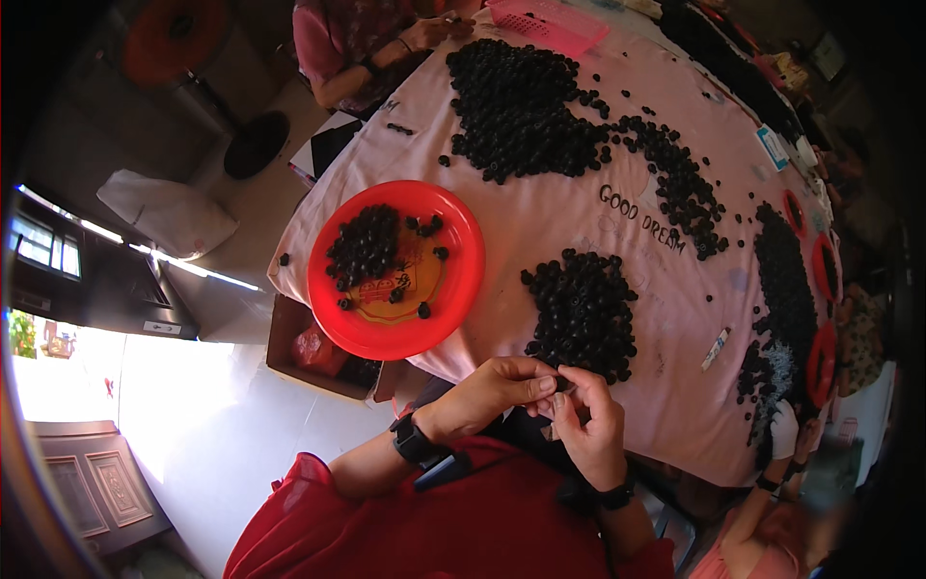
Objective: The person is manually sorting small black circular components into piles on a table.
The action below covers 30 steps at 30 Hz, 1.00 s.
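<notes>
My left hand [499,394] is closed in a pinch on a small black round piece [561,384] at the near edge of the table. Close against it, my right hand [593,429] has its thumb and fingers pressed together beside that piece; what lies between them is too small to make out. Just beyond both hands lies a pile of small black ring-like pieces [581,314]. To the left, a red round plate [461,275] carries a cluster of the same pieces and a few loose ones.
A pink cloth [502,217] covers the table. Larger heap of black pieces [526,106] at the back, pink basket [564,34] beyond. A small tube [716,349] lies right. Cardboard box [289,333] stands below the plate. Other people's hands, one gloved [784,429], work at the edges.
</notes>
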Tool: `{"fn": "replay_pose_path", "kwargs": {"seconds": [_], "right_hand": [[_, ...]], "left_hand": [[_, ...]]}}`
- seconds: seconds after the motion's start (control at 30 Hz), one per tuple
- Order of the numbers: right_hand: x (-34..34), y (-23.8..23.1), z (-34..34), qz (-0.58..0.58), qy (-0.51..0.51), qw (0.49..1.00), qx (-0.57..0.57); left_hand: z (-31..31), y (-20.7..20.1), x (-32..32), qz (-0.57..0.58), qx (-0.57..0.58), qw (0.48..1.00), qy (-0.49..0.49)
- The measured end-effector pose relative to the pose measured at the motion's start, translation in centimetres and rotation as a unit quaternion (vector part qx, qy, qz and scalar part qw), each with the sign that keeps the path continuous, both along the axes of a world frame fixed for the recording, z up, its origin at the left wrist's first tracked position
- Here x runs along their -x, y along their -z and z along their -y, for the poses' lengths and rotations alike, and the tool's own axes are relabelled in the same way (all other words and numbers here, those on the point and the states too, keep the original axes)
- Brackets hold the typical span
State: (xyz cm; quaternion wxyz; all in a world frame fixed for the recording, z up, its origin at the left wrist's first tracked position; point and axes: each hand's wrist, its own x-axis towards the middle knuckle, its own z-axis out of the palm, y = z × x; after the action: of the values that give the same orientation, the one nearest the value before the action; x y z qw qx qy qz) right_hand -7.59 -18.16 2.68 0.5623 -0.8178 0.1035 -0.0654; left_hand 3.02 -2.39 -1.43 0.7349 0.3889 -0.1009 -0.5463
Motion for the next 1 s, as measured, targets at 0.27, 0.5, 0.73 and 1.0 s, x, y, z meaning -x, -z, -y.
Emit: {"fn": "replay_pose_path", "kwargs": {"seconds": [0.27,0.5,0.73,1.0], "right_hand": [[-0.2,-0.6,-0.3,0.072,-0.037,0.986,0.148],[0.3,-1.2,0.0,0.035,0.004,0.996,0.077],[0.2,-0.7,-0.5,0.043,-0.016,0.997,0.068],[-0.2,-1.6,-1.1,0.032,-0.008,0.999,0.004]], "left_hand": [[-0.5,0.5,1.3,-0.016,0.051,0.998,-0.039],[-0.6,0.2,1.4,-0.018,0.063,0.997,-0.033],[-0.7,0.5,1.7,-0.015,0.085,0.995,-0.054],[-0.9,0.5,1.6,0.005,0.072,0.996,-0.047]]}}
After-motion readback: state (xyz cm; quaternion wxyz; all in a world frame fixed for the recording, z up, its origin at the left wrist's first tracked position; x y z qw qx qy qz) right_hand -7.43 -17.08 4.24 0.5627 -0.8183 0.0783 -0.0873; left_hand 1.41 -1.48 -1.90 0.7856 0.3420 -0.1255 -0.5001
